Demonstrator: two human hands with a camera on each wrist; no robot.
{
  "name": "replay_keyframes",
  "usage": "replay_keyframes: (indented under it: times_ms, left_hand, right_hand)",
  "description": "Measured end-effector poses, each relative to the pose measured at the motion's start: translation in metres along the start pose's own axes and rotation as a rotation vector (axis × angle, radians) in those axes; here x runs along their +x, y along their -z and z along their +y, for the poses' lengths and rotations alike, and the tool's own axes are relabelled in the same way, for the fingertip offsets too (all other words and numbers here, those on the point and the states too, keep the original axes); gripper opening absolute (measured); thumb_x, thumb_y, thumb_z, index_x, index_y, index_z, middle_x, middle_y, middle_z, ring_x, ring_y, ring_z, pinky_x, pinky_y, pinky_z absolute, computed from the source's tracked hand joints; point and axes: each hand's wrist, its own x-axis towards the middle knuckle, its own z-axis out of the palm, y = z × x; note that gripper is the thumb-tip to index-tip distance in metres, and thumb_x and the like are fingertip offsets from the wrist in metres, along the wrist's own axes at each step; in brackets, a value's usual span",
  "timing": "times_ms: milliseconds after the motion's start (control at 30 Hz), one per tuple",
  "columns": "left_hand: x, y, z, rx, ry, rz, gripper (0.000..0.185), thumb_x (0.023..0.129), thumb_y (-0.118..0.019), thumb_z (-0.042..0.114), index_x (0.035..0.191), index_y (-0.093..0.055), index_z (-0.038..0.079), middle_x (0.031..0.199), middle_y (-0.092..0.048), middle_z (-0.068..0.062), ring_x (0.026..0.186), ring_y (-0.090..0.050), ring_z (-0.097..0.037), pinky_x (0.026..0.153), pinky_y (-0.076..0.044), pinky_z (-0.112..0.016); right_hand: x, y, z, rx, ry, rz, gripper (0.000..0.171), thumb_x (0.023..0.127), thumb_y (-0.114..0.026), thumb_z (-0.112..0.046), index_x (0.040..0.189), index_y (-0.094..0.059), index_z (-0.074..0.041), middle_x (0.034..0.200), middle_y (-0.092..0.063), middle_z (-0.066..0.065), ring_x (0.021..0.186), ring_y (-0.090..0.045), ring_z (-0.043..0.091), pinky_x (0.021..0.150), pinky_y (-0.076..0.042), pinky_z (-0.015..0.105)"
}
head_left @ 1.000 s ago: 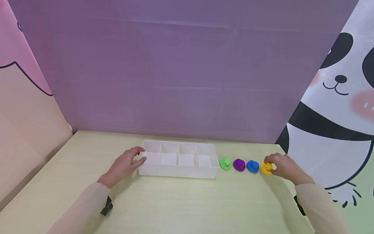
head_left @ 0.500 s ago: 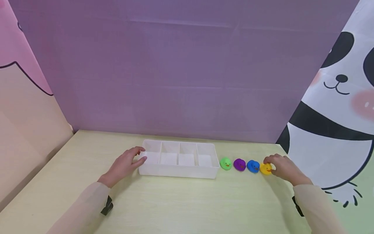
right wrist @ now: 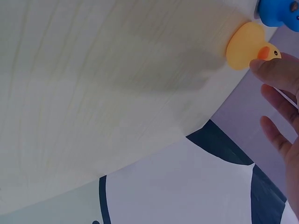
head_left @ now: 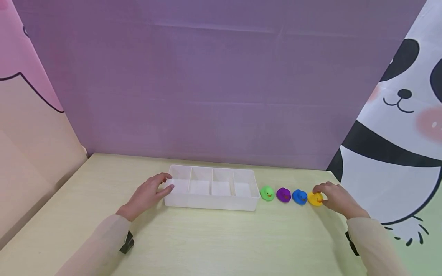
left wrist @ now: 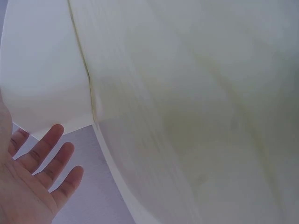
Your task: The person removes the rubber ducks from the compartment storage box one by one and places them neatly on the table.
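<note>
Left hand (head_left: 149, 193) rests open against the tray (head_left: 211, 207); right hand (head_left: 334, 198) pinches the yellow duck (head_left: 314, 199).

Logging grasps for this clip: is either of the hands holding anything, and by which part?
The right hand pinches the yellow duck at its head. The left hand only touches the white tray's left end.

Right hand (head_left: 336, 199) hides part of yellow duck (head_left: 313, 199).
</note>
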Motion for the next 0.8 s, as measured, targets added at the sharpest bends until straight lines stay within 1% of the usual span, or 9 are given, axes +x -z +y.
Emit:
replay_keyframes:
  times_ms: [467,800]
  left_hand:
    - [-0.0009,0.0006,0.003,-0.008,0.012,-0.009,0.041,0.09,-0.055,0.038,0.124,-0.05,0.015,0.114,-0.057,-0.009,0.103,-0.053,-0.026,0.085,-0.045,-0.046]
    - [-0.0013,0.0011,0.0031,0.0,-0.007,-0.003,0.041,0.09,-0.055,0.037,0.124,-0.051,0.014,0.112,-0.058,-0.009,0.101,-0.054,-0.027,0.083,-0.046,-0.046]
  right_hand:
    - [-0.0021,0.0013,0.001,0.019,0.0,0.007,0.033,0.065,-0.076,0.004,0.094,-0.066,-0.009,0.095,-0.065,0.011,0.086,-0.056,0.029,0.078,-0.051,0.047]
    - [-0.0055,0.0071,-0.0022,0.006,-0.006,0.014,0.036,0.066,-0.075,0.004,0.098,-0.064,-0.007,0.098,-0.064,0.013,0.091,-0.056,0.032,0.082,-0.044,0.056]
